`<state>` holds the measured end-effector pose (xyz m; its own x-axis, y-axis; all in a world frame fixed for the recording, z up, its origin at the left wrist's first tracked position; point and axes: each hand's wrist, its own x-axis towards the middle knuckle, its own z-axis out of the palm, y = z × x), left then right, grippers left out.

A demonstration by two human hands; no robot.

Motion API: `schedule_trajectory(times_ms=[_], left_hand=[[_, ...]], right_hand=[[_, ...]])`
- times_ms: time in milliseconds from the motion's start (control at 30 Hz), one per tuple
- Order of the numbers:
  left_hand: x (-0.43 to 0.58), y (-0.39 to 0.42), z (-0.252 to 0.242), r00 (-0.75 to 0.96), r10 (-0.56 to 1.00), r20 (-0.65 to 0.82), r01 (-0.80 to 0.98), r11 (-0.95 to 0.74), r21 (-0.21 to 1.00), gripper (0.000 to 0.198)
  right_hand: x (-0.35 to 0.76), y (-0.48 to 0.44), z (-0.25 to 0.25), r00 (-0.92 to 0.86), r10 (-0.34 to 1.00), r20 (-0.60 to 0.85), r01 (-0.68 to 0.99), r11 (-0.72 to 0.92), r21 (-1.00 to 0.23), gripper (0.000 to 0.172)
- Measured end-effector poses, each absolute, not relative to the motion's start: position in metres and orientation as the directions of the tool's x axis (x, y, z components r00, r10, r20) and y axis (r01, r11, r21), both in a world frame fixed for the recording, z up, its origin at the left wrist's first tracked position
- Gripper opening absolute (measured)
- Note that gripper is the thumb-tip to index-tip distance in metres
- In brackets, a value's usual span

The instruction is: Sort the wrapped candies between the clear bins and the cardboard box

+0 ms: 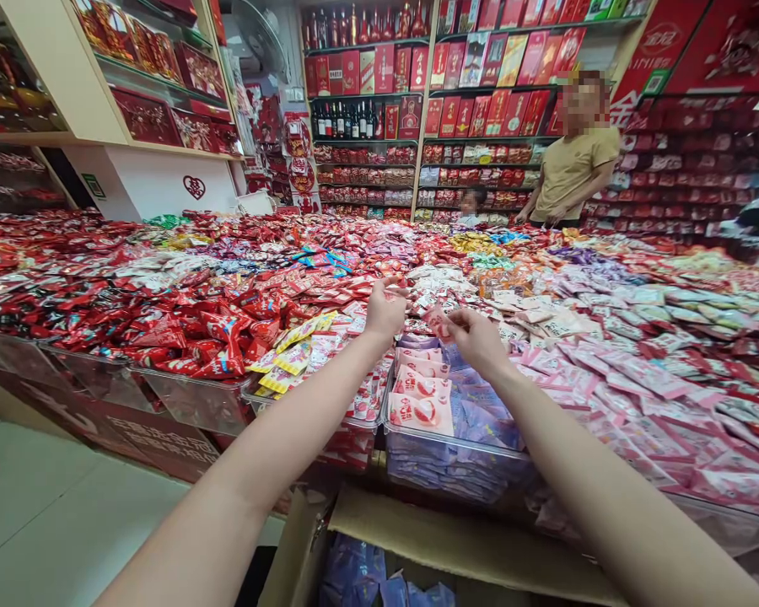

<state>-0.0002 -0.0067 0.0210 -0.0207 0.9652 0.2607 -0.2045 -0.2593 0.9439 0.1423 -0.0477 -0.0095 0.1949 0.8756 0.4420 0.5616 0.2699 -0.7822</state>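
My left hand [385,312] reaches over the far end of a clear bin, fingers partly stretched out and apart, close to red and white packets; I make out nothing held in it. In my right hand [481,339] a small pink candy packet [438,322] is pinched between thumb and fingers. Below both hands is the clear plastic bin [455,440]. A row of pale pink candy packets [421,411] lies along its left side, overlapping one another. Purple candy packets [481,413] fill the rest of it.
An opened cardboard box [468,539] with purple packets inside stands below the bin. Heaps of red packets [221,337] lie left, pink packets [645,405] right. Behind the counter stands a person [575,177] before shelves of boxes and bottles.
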Motion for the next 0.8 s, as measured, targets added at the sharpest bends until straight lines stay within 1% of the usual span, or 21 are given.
schedule_trajectory(times_ms=[33, 100, 200, 300, 400, 500, 600, 667, 733, 800], left_hand=[[-0.001, -0.005, 0.022, -0.049, 0.960, 0.276, -0.205, -0.280, 0.938, 0.052], [-0.003, -0.005, 0.024, -0.071, 0.956, 0.285, -0.223, -0.293, 0.930, 0.055], [-0.003, -0.006, 0.026, -0.059, 0.974, 0.219, -0.258, -0.227, 0.939, 0.060], [-0.003, -0.006, 0.026, -0.016, 0.990, 0.142, -0.293, -0.140, 0.946, 0.063], [-0.002, -0.004, 0.024, 0.000, 0.991, 0.136, -0.314, -0.129, 0.941, 0.065], [-0.003, -0.002, 0.022, 0.024, 0.986, 0.163, -0.343, -0.145, 0.928, 0.062], [-0.004, -0.004, 0.022, 0.128, 0.974, 0.185, -0.387, -0.123, 0.914, 0.050], [-0.004, -0.009, 0.023, 0.240, 0.947, 0.213, -0.430, -0.093, 0.898, 0.043], [-0.003, -0.014, 0.024, 0.352, 0.902, 0.248, -0.459, -0.064, 0.886, 0.041], [-0.002, -0.020, 0.024, 0.457, 0.851, 0.260, -0.454, -0.028, 0.891, 0.041]], right_hand=[[0.143, -0.048, -0.009, 0.168, 0.887, 0.429, 0.597, 0.255, -0.761, 0.011], [0.141, -0.048, -0.008, 0.108, 0.920, 0.376, 0.598, 0.242, -0.764, 0.015], [0.137, -0.050, -0.006, 0.025, 0.938, 0.345, 0.569, 0.270, -0.776, 0.019], [0.133, -0.050, -0.008, -0.015, 0.939, 0.342, 0.545, 0.295, -0.785, 0.017], [0.131, -0.049, -0.012, -0.030, 0.945, 0.324, 0.490, 0.297, -0.820, 0.017], [0.130, -0.048, -0.015, -0.049, 0.945, 0.323, 0.544, 0.297, -0.785, 0.016], [0.130, -0.050, -0.012, 0.028, 0.917, 0.397, 0.593, 0.304, -0.745, 0.016], [0.130, -0.052, -0.007, 0.123, 0.896, 0.426, 0.520, 0.307, -0.797, 0.020], [0.129, -0.055, -0.002, 0.181, 0.907, 0.380, 0.334, 0.307, -0.891, 0.029], [0.126, -0.058, 0.002, 0.135, 0.939, 0.316, 0.131, 0.299, -0.945, 0.038]])
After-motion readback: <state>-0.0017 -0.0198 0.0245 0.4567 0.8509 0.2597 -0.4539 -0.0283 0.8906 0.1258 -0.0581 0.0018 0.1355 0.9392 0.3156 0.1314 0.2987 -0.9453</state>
